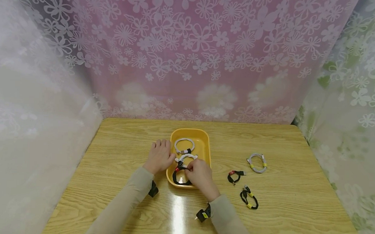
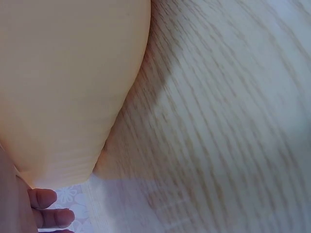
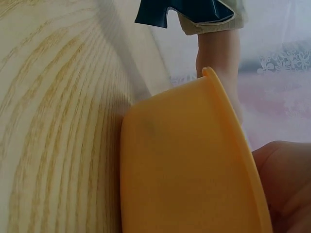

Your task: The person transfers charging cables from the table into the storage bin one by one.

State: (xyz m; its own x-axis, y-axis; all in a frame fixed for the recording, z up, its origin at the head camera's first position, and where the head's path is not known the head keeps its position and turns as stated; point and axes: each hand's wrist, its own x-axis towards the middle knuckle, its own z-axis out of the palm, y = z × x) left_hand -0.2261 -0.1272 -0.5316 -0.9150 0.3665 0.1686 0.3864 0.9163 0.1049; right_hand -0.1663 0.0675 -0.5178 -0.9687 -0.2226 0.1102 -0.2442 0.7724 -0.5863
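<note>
A yellow plastic bin point(image 1: 206, 148) stands on the table. My left hand point(image 1: 160, 156) is at its left rim, thumb over the edge and fingers bent down outside; the fingertips point(image 2: 53, 218) show past the wall in the left wrist view. My right hand point(image 1: 200, 174) reaches over the near right side and pinches a coiled black cable point(image 1: 174, 178) with a red tie, low in the bin. Behind that cable lie a white coiled cable point(image 1: 190, 156) and, farther back, a grey-white one point(image 1: 185, 139) with a black tie. The right wrist view shows mostly the bin's outer wall point(image 3: 180, 165).
Right of the bin, on the wooden table point(image 1: 280, 203), lie a grey-white coiled cable point(image 1: 257, 170) with yellow ties, a small black cable point(image 1: 229, 177) with a red tie, and a black cable point(image 1: 257, 202) with yellow ties. A floral curtain point(image 1: 188, 79) hangs behind.
</note>
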